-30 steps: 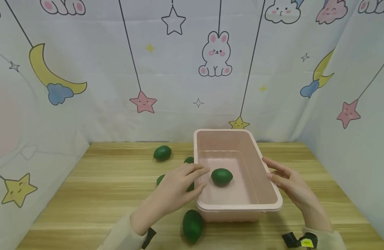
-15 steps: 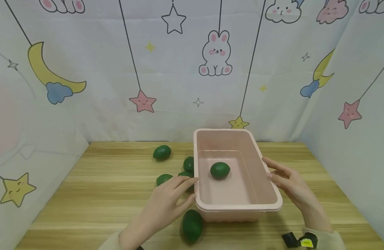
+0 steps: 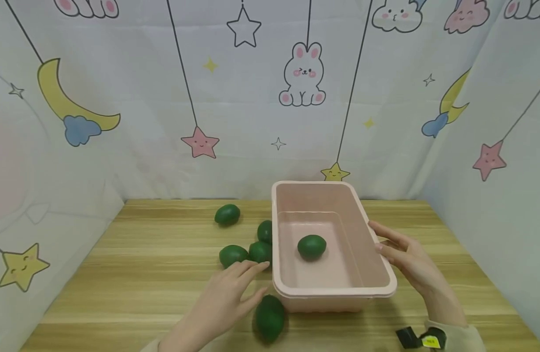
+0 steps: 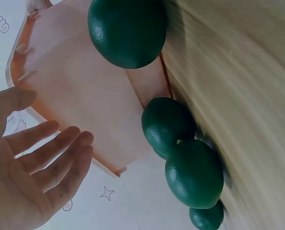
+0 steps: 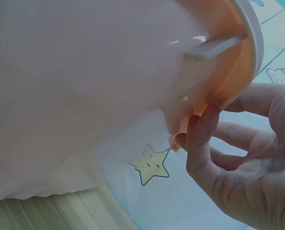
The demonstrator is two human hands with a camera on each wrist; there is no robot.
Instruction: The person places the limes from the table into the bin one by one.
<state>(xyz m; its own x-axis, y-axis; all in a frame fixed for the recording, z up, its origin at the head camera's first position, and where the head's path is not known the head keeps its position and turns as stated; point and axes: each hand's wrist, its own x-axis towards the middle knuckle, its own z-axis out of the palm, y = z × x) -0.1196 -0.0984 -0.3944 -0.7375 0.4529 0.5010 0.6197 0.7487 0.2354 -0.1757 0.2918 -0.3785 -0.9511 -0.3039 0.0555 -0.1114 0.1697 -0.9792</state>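
A pink plastic bin (image 3: 333,292) stands right of the middle of the table, with one green lime (image 3: 312,247) lying on its floor. My right hand (image 3: 412,264) holds the bin's right rim, thumb and fingers pinching the edge, as the right wrist view (image 5: 247,143) also shows. Left of the bin, my left hand (image 3: 221,296) hovers with relaxed, spread fingers and nothing in them. A lime (image 3: 270,318) lies beside its thumb at the bin's near left corner. Just beyond its fingertips lie further limes, one (image 3: 233,255) touching another (image 3: 260,252).
Close along the bin's left wall sits a lime (image 3: 265,231), partly hidden by it. Another lime (image 3: 227,215) lies near the back edge of the wooden table (image 3: 133,274). A printed cloth (image 3: 252,107) hangs behind and on both sides.
My left hand has drawn back from over the bin's left rim, toward the near left. The lime in the bin has rolled slightly away and back. My right hand stays on the rim.
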